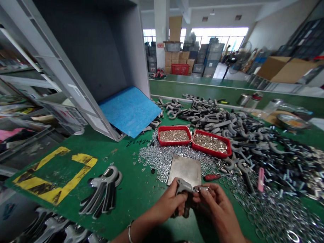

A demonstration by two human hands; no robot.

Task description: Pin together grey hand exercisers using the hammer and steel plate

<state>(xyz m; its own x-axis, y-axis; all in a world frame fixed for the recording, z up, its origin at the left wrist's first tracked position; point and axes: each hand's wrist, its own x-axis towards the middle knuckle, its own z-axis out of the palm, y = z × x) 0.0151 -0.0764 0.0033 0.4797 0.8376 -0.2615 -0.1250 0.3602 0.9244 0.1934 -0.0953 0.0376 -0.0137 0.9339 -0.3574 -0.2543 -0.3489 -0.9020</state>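
Note:
My left hand (pixel 167 204) is closed around a grey plastic hand-grip handle (pixel 184 186), holding it above the near edge of a square metal plate (pixel 186 167). Just to its right, my right hand (pixel 220 208) pinches a small metal coil spring (pixel 204 189) by the handle's end; whether the two parts touch I cannot tell. A red-handled tool (pixel 212 177) lies beyond the right hand. Behind the plate stand a red tray of tiny metal parts (pixel 174 143) and a red tray of small pins (pixel 209 152). Small washers (pixel 157 160) are spread around the plate.
Several grey-and-black hand grips (pixel 103 190) lie stacked at left, near a yellow tape outline (pixel 37 191). Heaped handles (pixel 217 120) cover the back; metal rings (pixel 278 217) spread at right. A tipped grey crate (pixel 100 55) with a blue sheet (pixel 130 109) rises at left.

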